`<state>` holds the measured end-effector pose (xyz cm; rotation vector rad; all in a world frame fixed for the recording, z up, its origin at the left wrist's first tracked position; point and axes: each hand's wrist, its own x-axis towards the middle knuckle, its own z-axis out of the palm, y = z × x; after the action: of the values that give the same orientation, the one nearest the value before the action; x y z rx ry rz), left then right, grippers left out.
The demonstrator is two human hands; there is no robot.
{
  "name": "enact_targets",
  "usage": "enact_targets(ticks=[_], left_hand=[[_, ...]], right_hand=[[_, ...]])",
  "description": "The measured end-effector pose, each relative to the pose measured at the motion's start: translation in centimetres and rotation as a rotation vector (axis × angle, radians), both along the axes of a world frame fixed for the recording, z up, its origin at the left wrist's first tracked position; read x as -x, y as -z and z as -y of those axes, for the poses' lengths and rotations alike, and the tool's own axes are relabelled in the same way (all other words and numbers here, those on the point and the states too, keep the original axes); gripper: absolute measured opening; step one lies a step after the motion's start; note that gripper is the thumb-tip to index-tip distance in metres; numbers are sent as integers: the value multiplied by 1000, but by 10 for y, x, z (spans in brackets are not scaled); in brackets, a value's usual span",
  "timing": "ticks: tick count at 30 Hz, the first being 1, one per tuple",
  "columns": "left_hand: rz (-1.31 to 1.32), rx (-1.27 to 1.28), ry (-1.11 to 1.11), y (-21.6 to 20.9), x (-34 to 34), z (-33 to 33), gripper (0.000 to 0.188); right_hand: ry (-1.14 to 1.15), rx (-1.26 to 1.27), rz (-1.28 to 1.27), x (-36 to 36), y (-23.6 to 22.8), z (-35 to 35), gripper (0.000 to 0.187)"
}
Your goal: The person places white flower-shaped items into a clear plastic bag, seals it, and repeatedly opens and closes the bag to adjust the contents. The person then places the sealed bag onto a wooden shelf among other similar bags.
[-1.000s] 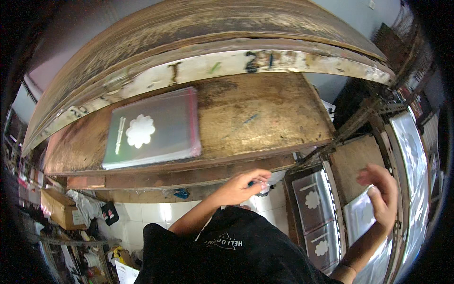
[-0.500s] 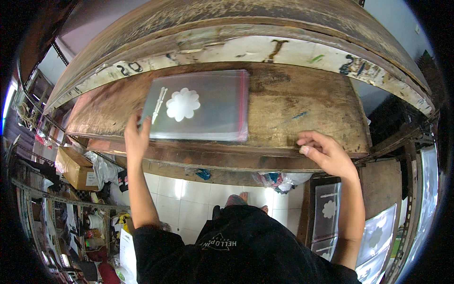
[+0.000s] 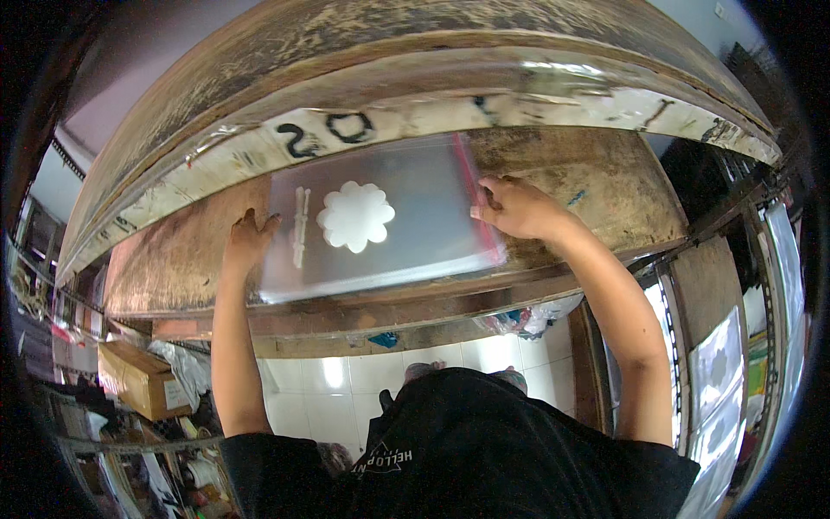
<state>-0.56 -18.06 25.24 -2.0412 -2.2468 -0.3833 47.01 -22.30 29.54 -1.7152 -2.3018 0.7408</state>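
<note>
A stack of clear plastic bags (image 3: 424,208) lies flat on the wooden board, turned slightly askew. It bears a white scalloped flower print, a narrow white strip mark near its left end and a pink band along its right end. At the left edge of the stack, my left hand (image 3: 249,242) has its thumb and fingers apart. My right hand (image 3: 527,210) reaches the pink band, with thumb and fingers apart against that edge. Neither hand has lifted the stack. Its far edge comes close to the overhanging shelf.
A thick wooden shelf (image 3: 415,69) with a stained pale edge overhangs the lower board (image 3: 596,164). Down at left stand a cardboard box (image 3: 143,376) and crowded metal racks. More printed plastic bags (image 3: 718,372) lie at lower right. Plastic bundles (image 3: 532,320) sit under the board.
My right hand has moved left from the bare board to the pink-banded end of the stack. The stack now lies at a different angle. My left hand stays by its left edge.
</note>
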Motion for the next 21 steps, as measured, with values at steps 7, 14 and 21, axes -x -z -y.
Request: enact_targets(ticks=[7,14,21], left_hand=[[-72,31,603,-9,-42,-107,68],[-78,476,730,-5,-139,-171,78],[-74,318,809,16,-139,-192,64]], right_hand=[[106,-17,-88,7,11,15,78],[-13,-151,31,17,19,73,92],[29,-280,-36,8,40,69,58]])
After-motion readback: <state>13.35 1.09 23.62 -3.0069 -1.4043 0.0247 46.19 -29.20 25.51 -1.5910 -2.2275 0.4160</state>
